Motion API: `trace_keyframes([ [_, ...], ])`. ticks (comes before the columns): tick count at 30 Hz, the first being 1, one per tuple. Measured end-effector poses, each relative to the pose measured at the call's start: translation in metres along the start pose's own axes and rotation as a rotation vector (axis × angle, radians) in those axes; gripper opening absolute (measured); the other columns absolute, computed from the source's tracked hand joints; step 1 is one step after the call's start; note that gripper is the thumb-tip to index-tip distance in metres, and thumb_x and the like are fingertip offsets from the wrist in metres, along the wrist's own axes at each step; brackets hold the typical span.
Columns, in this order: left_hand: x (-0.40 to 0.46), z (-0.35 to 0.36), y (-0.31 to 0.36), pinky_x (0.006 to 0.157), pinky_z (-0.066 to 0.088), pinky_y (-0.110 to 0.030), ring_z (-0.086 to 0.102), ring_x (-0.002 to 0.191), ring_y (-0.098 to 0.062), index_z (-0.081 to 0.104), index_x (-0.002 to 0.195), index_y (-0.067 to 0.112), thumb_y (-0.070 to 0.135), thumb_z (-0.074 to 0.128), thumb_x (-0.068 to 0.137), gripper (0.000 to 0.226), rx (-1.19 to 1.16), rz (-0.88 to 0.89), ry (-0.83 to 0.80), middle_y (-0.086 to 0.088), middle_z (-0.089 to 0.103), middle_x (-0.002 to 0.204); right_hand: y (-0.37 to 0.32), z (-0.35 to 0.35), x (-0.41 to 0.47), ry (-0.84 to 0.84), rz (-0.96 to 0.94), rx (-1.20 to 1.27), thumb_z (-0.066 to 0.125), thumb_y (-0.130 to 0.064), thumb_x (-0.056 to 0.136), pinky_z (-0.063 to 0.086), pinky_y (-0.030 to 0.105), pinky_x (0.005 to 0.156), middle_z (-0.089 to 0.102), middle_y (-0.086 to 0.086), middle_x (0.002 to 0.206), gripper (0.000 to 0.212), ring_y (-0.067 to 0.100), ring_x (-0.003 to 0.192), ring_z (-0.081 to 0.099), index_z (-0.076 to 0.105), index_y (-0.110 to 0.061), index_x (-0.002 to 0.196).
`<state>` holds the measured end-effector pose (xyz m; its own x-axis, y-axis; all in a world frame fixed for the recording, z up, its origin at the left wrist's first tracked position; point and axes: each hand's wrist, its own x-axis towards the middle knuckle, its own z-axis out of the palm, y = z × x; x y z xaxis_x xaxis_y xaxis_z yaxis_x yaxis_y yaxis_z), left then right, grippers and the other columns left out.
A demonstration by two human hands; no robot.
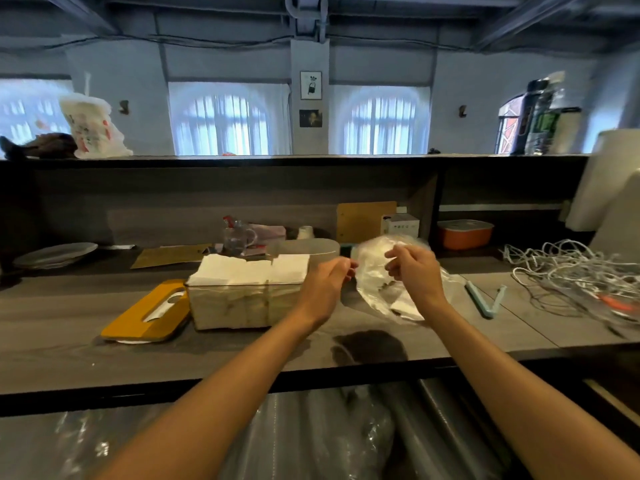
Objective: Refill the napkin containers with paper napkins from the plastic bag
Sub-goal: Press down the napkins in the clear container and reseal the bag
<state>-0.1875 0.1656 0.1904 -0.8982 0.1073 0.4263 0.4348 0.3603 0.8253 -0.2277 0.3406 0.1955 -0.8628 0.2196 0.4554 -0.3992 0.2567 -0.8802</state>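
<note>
**Both hands on the clear plastic bag above the bench**

The grey wood-grain bench (69, 348) runs the full width, its dark front edge near the person and a raised back shelf (242, 161) behind; bare surface lies in front of the container and to the right of the bag. On it stands the clear rectangular napkin container (242, 306), packed with white paper napkins (252, 270) that rise above its rim. Its flat orange lid (145, 315), slotted, lies just left, touching the container's corner. A second translucent container (304, 247) sits behind. A tangle of white cable (568, 271) lies well to the right, a pale blue clip (485, 299) between it and the bag.

The crinkled plastic bag (374, 271) is held up just right of the container. Left hand (325, 285): narrow grip, fingers pinching the bag's edge. Right hand (415, 271): fingers curled, holding the bag's top.
</note>
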Motion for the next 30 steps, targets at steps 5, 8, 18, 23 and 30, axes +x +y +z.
trace_keyframes([
  [5,0.017,0.056,-0.024,0.095,0.046,-0.029,0.061,0.109,-0.01,0.064,0.108,0.032,0.051,0.032,0.092,0.041,-0.04,-0.019,-0.072,0.007,0.067,0.111,0.052,-0.047,0.023,-0.202,0.028,-0.378,0.057,-0.018,0.095,0.05,0.033,0.087,0.074,0.002,0.096,0.021,0.016,0.095,0.066,0.076,-0.01,0.098],
  [8,0.034,0.08,-0.027,0.093,0.046,-0.032,0.058,0.106,-0.01,0.063,0.108,0.031,0.044,0.033,0.104,0.034,-0.037,-0.078,-0.144,0.009,0.064,0.109,0.067,-0.056,0.033,-0.359,0.039,-0.532,0.061,-0.019,0.093,0.043,0.026,0.095,0.068,0.001,0.121,0.029,0.014,0.113,0.059,0.069,-0.013,0.121],
  [18,0.072,0.111,-0.062,0.101,0.045,-0.036,0.06,0.108,-0.018,0.066,0.109,0.019,0.045,0.029,0.106,0.046,-0.193,-0.268,-0.087,0.0,0.065,0.109,0.105,-0.055,0.041,-0.403,-0.044,-0.863,0.071,-0.055,0.081,0.041,0.034,0.099,0.057,0.007,0.136,0.071,0.025,0.124,0.05,0.052,-0.018,0.138],
  [23,0.076,0.107,-0.066,0.098,0.048,-0.034,0.061,0.108,-0.021,0.067,0.103,0.018,0.046,0.031,0.106,0.047,-0.328,-0.317,-0.063,-0.006,0.067,0.109,0.105,-0.054,0.039,-0.349,-0.238,-0.737,0.076,-0.041,0.081,0.037,0.025,0.071,0.066,-0.002,0.097,0.038,0.017,0.091,0.059,0.071,-0.013,0.107],
  [30,0.072,0.104,-0.063,0.091,0.051,-0.039,0.066,0.1,-0.026,0.069,0.101,0.011,0.055,0.023,0.104,0.063,-0.463,-0.338,-0.025,-0.009,0.073,0.094,0.07,-0.051,0.034,-0.29,-0.077,-0.023,0.067,-0.025,0.091,0.058,0.034,0.068,0.066,0.003,0.104,0.022,0.021,0.09,0.066,0.061,-0.021,0.111],
])
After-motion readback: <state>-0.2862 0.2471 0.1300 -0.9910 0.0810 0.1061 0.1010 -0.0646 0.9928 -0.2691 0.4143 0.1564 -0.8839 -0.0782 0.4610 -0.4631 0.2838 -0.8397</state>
